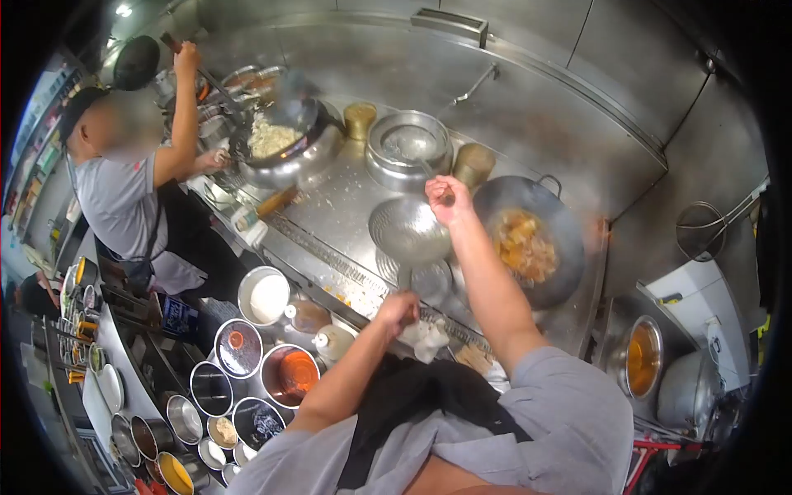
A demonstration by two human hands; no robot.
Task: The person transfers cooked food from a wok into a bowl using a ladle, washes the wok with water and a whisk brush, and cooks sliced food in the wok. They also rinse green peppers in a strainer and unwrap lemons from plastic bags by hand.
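My left hand (398, 310) is closed round the handle of a wide perforated strainer (406, 227), which is held over the steel counter. My right hand (449, 200) is closed round a thin handle that runs up toward a round steel pot (381, 170); it looks like a ladle, its bowl hard to make out in the pot. Right of my forearm is a dark wok (569, 227) holding orange-brown food pieces (525, 246). Behind my right hand stands a brownish metal canister (473, 165).
To the left, a co-worker (124, 198) raises a utensil over another wok (322, 124) with pale food. Steel ingredient pots, including a red-orange one (299, 375), crowd the lower left. A basin of orange liquid (643, 359) is at right. A wire skimmer (701, 231) hangs on the wall.
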